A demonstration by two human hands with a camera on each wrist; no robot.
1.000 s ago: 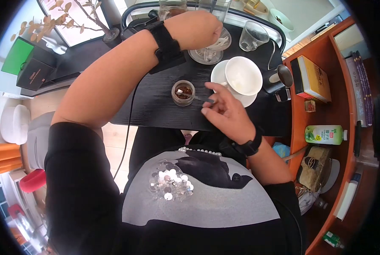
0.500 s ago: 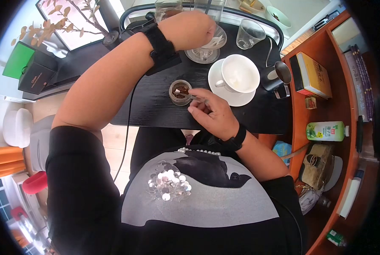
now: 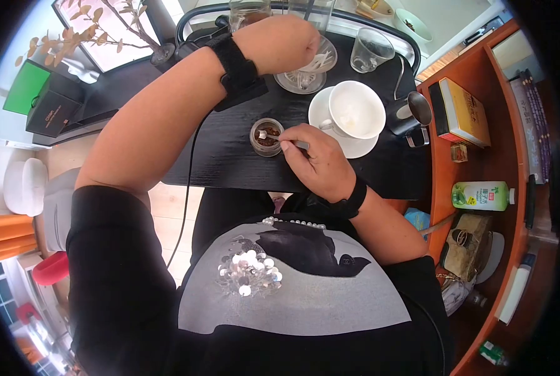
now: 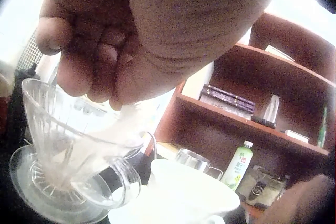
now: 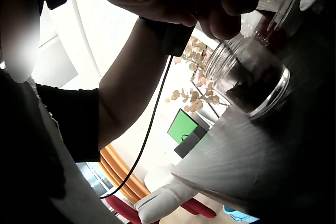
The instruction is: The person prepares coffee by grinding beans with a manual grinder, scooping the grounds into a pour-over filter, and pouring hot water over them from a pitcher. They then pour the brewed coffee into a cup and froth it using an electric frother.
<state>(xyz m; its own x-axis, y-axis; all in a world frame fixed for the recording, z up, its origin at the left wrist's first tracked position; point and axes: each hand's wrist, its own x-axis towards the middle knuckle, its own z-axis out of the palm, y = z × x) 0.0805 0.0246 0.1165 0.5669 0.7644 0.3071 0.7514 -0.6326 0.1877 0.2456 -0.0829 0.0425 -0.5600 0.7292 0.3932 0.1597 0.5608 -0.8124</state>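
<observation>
My right hand (image 3: pixel 322 164) pinches the handle of a small metal spoon (image 3: pixel 264 135) between thumb and fingers. Its tip lies inside the mouth of a glass jar (image 3: pixel 255 145) of dark brown grounds; the right wrist view shows the jar (image 5: pixel 252 56) upright beneath my fingers. Over the back of the table my left hand (image 3: pixel 289 44) has its fingertips curled at the edge of a white paper filter (image 4: pixel 113 134). That filter sits in a clear ribbed glass dripper (image 4: pixel 39 116) with a handle. A white cup (image 3: pixel 371 116) rests on a saucer (image 3: pixel 354 149) right of the jar.
A steel pitcher (image 3: pixel 405 125) stands beside the cup, with an empty glass (image 3: pixel 372 50) behind. A raised black rail (image 3: pixel 411 47) edges the table's back. Orange-brown shelves (image 3: pixel 440 169) flank the right side. A black cable (image 3: pixel 190 163) hangs from my left wrist.
My right hand first moved left toward the jar, and its fingers have since closed around the spoon's handle. The left hand stays over the dripper.
</observation>
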